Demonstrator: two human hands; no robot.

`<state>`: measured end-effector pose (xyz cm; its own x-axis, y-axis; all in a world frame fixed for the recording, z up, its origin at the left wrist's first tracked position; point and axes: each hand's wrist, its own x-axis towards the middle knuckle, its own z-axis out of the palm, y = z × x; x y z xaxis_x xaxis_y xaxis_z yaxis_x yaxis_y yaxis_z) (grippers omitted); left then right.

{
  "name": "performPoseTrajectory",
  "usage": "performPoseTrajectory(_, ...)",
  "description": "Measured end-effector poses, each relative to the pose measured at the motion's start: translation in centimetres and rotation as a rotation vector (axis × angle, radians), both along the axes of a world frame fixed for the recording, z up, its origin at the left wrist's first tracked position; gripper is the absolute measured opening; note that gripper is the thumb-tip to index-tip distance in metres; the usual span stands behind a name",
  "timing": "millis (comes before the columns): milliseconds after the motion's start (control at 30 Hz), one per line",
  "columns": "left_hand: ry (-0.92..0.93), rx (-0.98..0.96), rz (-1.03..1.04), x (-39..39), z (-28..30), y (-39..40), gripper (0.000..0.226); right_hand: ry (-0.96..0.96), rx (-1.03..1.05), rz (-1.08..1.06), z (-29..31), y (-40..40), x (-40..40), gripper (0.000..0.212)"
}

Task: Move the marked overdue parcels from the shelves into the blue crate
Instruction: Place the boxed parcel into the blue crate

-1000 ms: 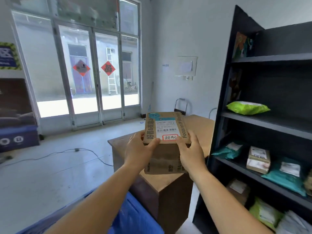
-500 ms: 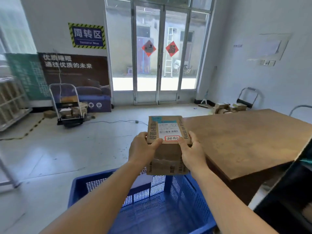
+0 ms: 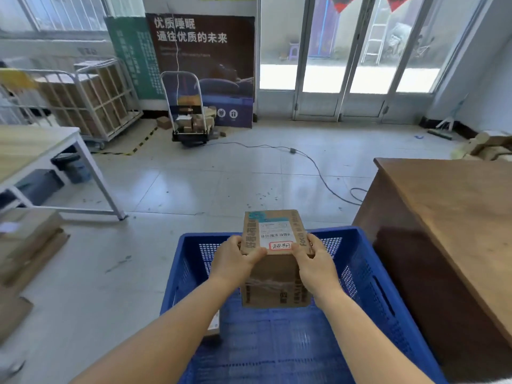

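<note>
A brown cardboard parcel (image 3: 274, 275) with a white shipping label and a red-bordered mark on top hangs over the blue crate (image 3: 368, 275). My left hand (image 3: 235, 259) grips its left upper edge, thumb on top. My right hand (image 3: 314, 261) grips the right upper edge the same way. The crate stands on the floor right in front of me, its mesh walls and floor showing below the parcel. Another small parcel (image 3: 214, 325) lies inside against the crate's left wall, partly hidden by my left forearm.
A brown wooden desk (image 3: 448, 217) stands close on the right of the crate. A white-legged table (image 3: 41, 151) and flat cardboard (image 3: 25, 245) are on the left. A hand trolley (image 3: 191, 117), a roll cage (image 3: 91, 101) and a floor cable (image 3: 315, 167) lie farther off.
My view has swung left from the shelves to the crate and tipped down. The parcel, still held in both hands, has come over the crate and lower.
</note>
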<state>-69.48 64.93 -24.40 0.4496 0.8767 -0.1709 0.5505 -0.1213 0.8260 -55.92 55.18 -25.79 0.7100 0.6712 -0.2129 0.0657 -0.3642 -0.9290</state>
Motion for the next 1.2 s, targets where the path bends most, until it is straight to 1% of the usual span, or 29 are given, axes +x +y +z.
performPoseTrajectory(100, 0.047, -0.074, 0.04, 0.7, -3.3, 1.2, 0.041, 0.074, -0.068, 0.04, -4.0, 2.0, 1.4, 0.042)
performPoseTrajectory(200, 0.097, -0.143, 0.092, 1.1, -6.9, 2.1, 0.04, 0.136, -0.155, 0.075, -8.2, 3.7, 2.3, 0.044)
performPoseTrajectory(333, 0.173, -0.23, 0.141, 1.1, -12.1, 3.5, 0.041, 0.17, -0.287, 0.142, -13.6, 5.6, 2.7, 0.047)
performPoseTrajectory(433, 0.171, -0.304, 0.165, 0.9, -16.4, 4.7, 0.033, 0.171, -0.372, 0.183, -17.6, 7.1, 2.8, 0.051)
performPoseTrajectory(533, 0.182, -0.355, 0.175, 0.7, -21.0, 6.0, 0.034, 0.19, -0.437, 0.193, -22.0, 8.7, 2.6, 0.05)
performPoseTrajectory(633, 0.213, -0.41, 0.197, 0.6, -26.1, 7.3, 0.04, 0.203, -0.5, 0.184, -26.9, 10.3, 2.2, 0.044)
performPoseTrajectory(733, 0.245, -0.455, 0.22, 0.0, -31.6, 8.6, 0.039, 0.229, -0.564, 0.193, -32.2, 11.7, 1.5, 0.042)
performPoseTrajectory(900, 0.325, -0.468, 0.211, -1.1, -40.7, 10.4, 0.04, 0.292, -0.614, 0.189, -41.2, 13.4, 0.4, 0.038)
performPoseTrajectory(967, 0.34, -0.477, 0.211, -1.3, -44.0, 10.8, 0.043, 0.294, -0.621, 0.173, -44.7, 13.9, 0.0, 0.042)
performPoseTrajectory(1033, 0.364, -0.443, 0.195, -1.3, -47.0, 11.2, 0.05, 0.29, -0.638, 0.162, -48.1, 14.2, -0.4, 0.047)
performPoseTrajectory(1133, 0.423, -0.373, 0.137, -1.5, -51.2, 12.0, 0.063, 0.258, -0.626, 0.201, -53.1, 14.9, -0.7, 0.034)
performPoseTrajectory(1200, 0.49, -0.344, 0.088, -1.4, -53.5, 12.7, 0.057, 0.242, -0.632, 0.215, -55.9, 15.7, -0.6, 0.035)
